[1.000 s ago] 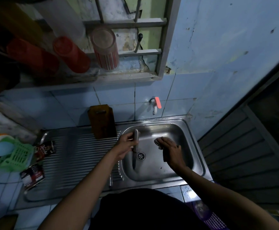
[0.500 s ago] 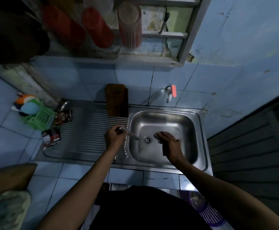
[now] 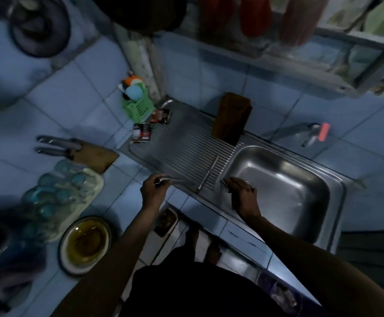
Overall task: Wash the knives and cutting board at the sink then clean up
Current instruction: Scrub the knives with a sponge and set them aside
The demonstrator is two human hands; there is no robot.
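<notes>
Left hand (image 3: 152, 191) grips a knife (image 3: 168, 180) over the drainboard (image 3: 186, 143); right hand (image 3: 241, 191) clutches something small at the sink (image 3: 284, 179) edge.

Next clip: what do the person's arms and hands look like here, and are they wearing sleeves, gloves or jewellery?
Both forearms are bare up to the frame edge, with no sleeves in view. The left hand and right hand are ungloved. No wristwatch or bracelet shows. A small bright glint sits near the right hand's knuckles, but the dim, blurred picture does not settle whether it is a ring. A dark garment covers the torso below.
</notes>
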